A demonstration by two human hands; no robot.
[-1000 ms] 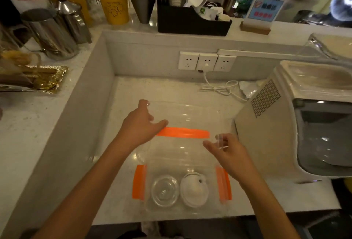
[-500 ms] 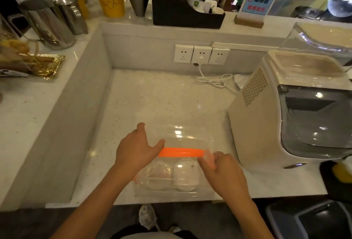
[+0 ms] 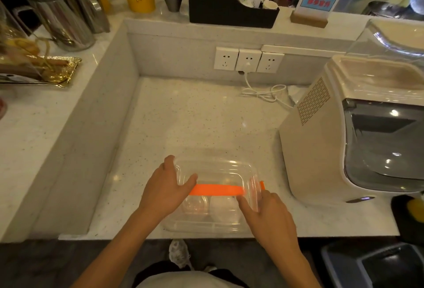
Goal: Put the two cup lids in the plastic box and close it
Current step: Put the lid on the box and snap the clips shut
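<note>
Lower centre: both cup lids [image 3: 210,206] sit inside the plastic box [image 3: 206,225]. My left hand [image 3: 166,190] and right hand [image 3: 269,213] hold its cover [image 3: 215,173], fingers curled on the edges, lining it up.

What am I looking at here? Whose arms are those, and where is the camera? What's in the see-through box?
No machine is working here. The arms belong to a person, and the camera sits on their head, looking down, so you see what they see.

The left hand and the right hand are both on a clear plastic box near the front edge of a white counter. They are lowering its see-through cover, which has an orange strip.

Inside lie two round cup lids side by side: a clear lid and a white lid.

On the right stands a big cream-coloured machine. Behind it, a white cable runs up to the wall sockets.
</note>
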